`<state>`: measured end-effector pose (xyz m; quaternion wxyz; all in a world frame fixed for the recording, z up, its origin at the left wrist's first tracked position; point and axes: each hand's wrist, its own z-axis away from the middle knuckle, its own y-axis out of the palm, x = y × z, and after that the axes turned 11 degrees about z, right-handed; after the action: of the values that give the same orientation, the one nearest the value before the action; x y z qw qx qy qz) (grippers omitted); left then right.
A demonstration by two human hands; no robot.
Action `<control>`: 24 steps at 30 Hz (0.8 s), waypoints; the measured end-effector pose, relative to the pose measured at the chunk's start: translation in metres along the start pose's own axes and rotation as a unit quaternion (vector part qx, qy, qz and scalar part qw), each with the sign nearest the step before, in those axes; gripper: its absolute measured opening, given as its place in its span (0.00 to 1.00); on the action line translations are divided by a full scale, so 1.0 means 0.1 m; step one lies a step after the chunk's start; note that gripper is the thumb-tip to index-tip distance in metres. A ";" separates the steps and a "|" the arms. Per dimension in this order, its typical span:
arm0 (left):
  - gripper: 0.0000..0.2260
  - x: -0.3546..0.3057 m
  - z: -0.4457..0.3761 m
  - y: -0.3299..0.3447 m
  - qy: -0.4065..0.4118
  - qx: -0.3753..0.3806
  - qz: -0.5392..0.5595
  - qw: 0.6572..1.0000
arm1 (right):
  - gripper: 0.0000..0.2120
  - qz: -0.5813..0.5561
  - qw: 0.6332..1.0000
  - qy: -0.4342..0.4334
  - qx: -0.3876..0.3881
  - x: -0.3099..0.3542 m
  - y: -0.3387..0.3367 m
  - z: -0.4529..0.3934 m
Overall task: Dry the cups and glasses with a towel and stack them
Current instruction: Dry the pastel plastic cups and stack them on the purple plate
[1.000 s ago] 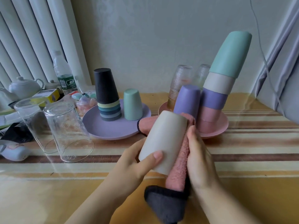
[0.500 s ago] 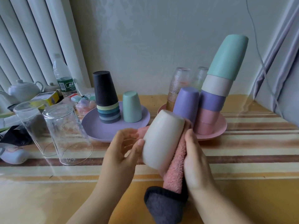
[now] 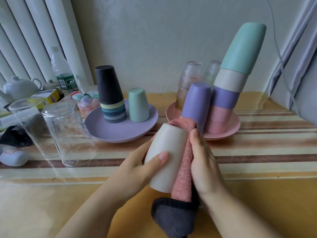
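Observation:
My left hand [image 3: 137, 170] grips a cream cup [image 3: 167, 152], held bottom up above the table, thumb across its front. My right hand [image 3: 204, 162] presses a pink towel with a dark grey edge [image 3: 184, 170] against the cup's right side. Behind, a pink plate [image 3: 229, 133] carries a leaning stack of upturned cups [image 3: 229, 83] topped by a teal one, a single purple cup [image 3: 197, 103] and two textured glasses [image 3: 188, 81]. A purple plate [image 3: 106, 133] holds a stack under a black cup [image 3: 109, 93] and a small green cup [image 3: 138, 107].
Two clear glasses [image 3: 68, 133] stand upside down at the left. Further left lie a teapot [image 3: 18, 86], a water bottle [image 3: 62, 73], small boxes and a dark cloth. The wall is close behind; a curtain hangs at the right.
My left hand briefly loosened and shifted on the cup, then closed round it again with the thumb on the front. The cup has turned a little against the towel.

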<state>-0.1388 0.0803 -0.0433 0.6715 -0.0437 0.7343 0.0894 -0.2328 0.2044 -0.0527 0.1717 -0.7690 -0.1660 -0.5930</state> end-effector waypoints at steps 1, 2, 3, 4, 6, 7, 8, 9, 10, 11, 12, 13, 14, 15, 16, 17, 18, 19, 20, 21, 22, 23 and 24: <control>0.20 -0.01 0.01 0.00 -0.015 0.011 0.025 1.000 | 0.25 -0.010 1.000 0.002 0.017 0.00 -0.01 -0.02; 0.17 -0.02 0.03 0.00 -0.026 0.016 0.049 0.998 | 0.33 -0.043 0.998 0.022 0.034 -0.02 -0.01 -0.03; 0.12 -0.02 0.04 0.00 -0.035 0.017 0.072 0.997 | 0.34 -0.091 0.993 0.049 0.049 -0.01 0.00 -0.03; 0.10 -0.03 0.04 0.00 -0.041 0.013 0.092 0.995 | 0.31 -0.129 0.987 0.077 0.062 -0.01 0.00 -0.03; 0.11 0.00 0.02 -0.01 -0.041 -0.005 0.119 0.992 | 0.25 -0.156 0.978 0.113 0.081 -0.06 0.03 -0.01; 0.14 0.02 0.00 -0.01 -0.034 -0.019 0.130 0.991 | 0.24 -0.143 0.980 0.113 0.081 -0.09 0.06 0.01; 0.19 0.02 0.00 -0.03 -0.027 -0.036 0.142 0.989 | 0.24 -0.118 0.985 0.101 0.077 -0.12 0.10 0.04; 0.22 0.03 -0.01 -0.04 -0.017 -0.053 0.153 0.987 | 0.25 -0.099 0.988 0.089 0.083 -0.13 0.14 0.06; 0.24 0.05 -0.02 -0.07 -0.006 -0.071 0.156 0.985 | 0.27 -0.084 0.988 0.085 0.095 -0.13 0.19 0.09; 0.24 0.06 -0.03 -0.09 0.006 -0.092 0.151 0.984 | 0.30 -0.067 0.989 0.083 0.101 -0.14 0.22 0.11; 0.24 0.06 -0.04 -0.10 0.020 -0.113 0.134 0.984 | 0.32 -0.048 0.991 0.071 0.100 -0.15 0.25 0.14; 0.23 0.07 -0.06 -0.11 0.037 -0.132 0.107 0.985 | 0.32 -0.027 0.993 0.061 0.092 -0.15 0.25 0.14; 0.22 0.08 -0.08 -0.12 0.060 -0.149 0.076 0.984 | 0.29 -0.006 0.995 0.056 0.083 -0.14 0.25 0.13; 0.22 0.09 -0.10 -0.12 0.087 -0.170 0.043 0.981 | 0.25 0.008 0.997 0.048 0.062 -0.14 0.23 0.11; 0.21 0.10 -0.11 -0.12 0.115 -0.195 0.011 0.974 | 0.21 0.014 0.999 0.031 0.039 -0.13 0.20 0.09; 0.19 0.10 -0.12 -0.11 0.144 -0.218 -0.024 0.965 | 0.18 0.006 1.000 0.019 0.023 -0.11 0.17 0.09; 0.17 0.10 -0.12 -0.10 0.167 -0.231 -0.057 0.957 | 0.16 0.004 1.000 0.016 0.017 -0.09 0.15 0.09; 0.16 0.09 -0.11 -0.07 0.179 -0.235 -0.086 0.952 | 0.15 0.008 1.000 0.022 0.015 -0.04 0.16 0.10; 0.16 0.09 -0.09 -0.05 0.179 -0.233 -0.106 0.950 | 0.15 0.017 0.999 0.026 0.017 -0.03 0.18 0.11; 0.18 0.08 -0.08 -0.03 0.169 -0.224 -0.113 0.953 | 0.14 0.028 0.999 0.024 0.023 -0.01 0.19 0.13; 0.20 0.07 -0.06 -0.01 0.156 -0.214 -0.112 0.958 | 0.11 0.032 0.999 0.018 0.030 -0.02 0.20 0.16; 0.22 0.06 -0.05 0.01 0.149 -0.203 -0.108 0.962 | 0.09 0.038 0.998 0.011 0.042 -0.01 0.22 0.18; 0.25 0.06 -0.05 0.02 0.145 -0.196 -0.105 0.964 | 0.08 0.049 0.997 0.012 0.057 0.00 0.22 0.21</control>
<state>-0.1444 0.0818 -0.0488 0.5420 -0.2638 0.7831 0.1529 -0.2045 0.1944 -0.0593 0.2459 -0.7578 -0.1596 -0.5829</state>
